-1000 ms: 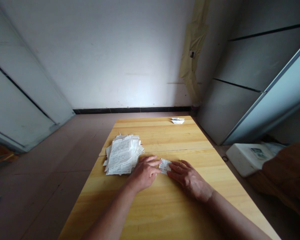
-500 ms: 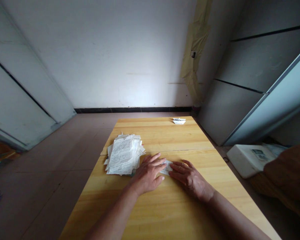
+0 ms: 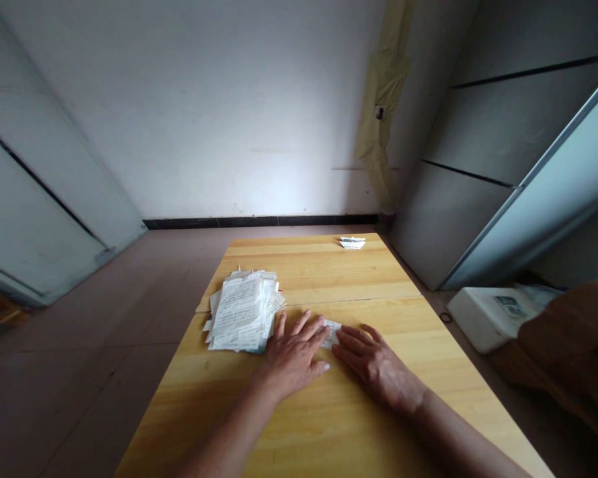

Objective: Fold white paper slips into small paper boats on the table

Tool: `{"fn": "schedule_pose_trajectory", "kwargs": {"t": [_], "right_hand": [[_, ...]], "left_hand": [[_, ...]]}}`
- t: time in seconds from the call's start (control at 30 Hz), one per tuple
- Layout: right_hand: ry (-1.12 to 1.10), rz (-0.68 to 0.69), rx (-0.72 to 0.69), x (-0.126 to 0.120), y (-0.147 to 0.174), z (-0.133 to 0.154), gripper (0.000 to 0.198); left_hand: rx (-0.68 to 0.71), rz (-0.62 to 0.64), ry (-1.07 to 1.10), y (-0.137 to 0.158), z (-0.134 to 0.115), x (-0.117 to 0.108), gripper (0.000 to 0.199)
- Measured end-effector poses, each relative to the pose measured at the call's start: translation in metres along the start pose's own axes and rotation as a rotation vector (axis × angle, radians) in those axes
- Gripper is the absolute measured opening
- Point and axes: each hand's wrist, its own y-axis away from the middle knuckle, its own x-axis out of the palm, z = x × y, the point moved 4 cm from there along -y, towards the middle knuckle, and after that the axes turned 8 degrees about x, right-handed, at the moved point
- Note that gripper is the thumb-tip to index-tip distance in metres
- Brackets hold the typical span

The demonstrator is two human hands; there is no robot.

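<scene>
A small printed piece of paper [image 3: 331,326] lies flat on the wooden table [image 3: 309,425], partly covered by fingers from both sides. My left hand [image 3: 296,352] rests palm down with its fingers spread, the fingertips on the paper's left part. From the right, my right hand [image 3: 373,358] lies flat with its fingertips on the paper's right part. Beside my left hand sits a loose stack of printed sheets [image 3: 238,312], edges uneven. Near the far edge of the table stands a small folded paper boat [image 3: 353,243].
A white box [image 3: 483,318] and a brown covered item [image 3: 573,338] are on the floor to the right. Grey cabinet panels [image 3: 458,212] flank the table's right side. Behind it rises a white wall [image 3: 259,119] with tape around a socket [image 3: 379,111].
My left hand's fingers have spread wider on the paper. My right hand stays almost in place. The whole view has shifted slightly.
</scene>
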Motion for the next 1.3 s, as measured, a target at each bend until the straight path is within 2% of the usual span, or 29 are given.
{"fn": "schedule_pose_trajectory", "kwargs": {"t": [0.13, 0.23, 0.4, 0.53, 0.63, 0.73, 0.87, 1.07, 1.3], "right_hand": [[0.010, 0.004, 0.033, 0.001, 0.001, 0.002, 0.029], [-0.013, 0.015, 0.073, -0.001, -0.002, 0.003, 0.027], [-0.185, -0.025, 0.104, -0.005, -0.004, -0.004, 0.030], [-0.344, -0.132, 0.289, -0.003, -0.008, -0.028, 0.039], [-0.378, -0.183, 0.353, -0.001, -0.022, -0.042, 0.043], [-0.346, -0.242, 0.342, 0.000, -0.040, -0.050, 0.048], [-0.374, -0.260, 0.219, 0.009, -0.052, -0.051, 0.045], [-0.321, -0.288, 0.148, 0.024, -0.044, -0.049, 0.040], [-0.242, -0.204, 0.174, 0.019, -0.048, -0.042, 0.035]], "left_hand": [[-0.015, -0.036, 0.005, 0.000, -0.002, 0.001, 0.058], [-0.026, -0.098, 0.003, -0.003, -0.005, -0.001, 0.049], [-0.019, -0.180, 0.049, -0.014, -0.006, -0.012, 0.032], [0.005, -0.224, 0.049, -0.021, -0.006, -0.018, 0.023], [-0.007, -0.230, 0.034, -0.027, -0.007, -0.019, 0.020], [-0.073, -0.251, 0.003, -0.033, -0.007, -0.020, 0.017], [-0.113, -0.266, -0.028, -0.039, -0.004, -0.019, 0.015], [-0.037, -0.344, -0.024, -0.035, 0.006, -0.006, 0.022], [0.006, -0.355, -0.028, -0.031, 0.005, -0.005, 0.028]]}}
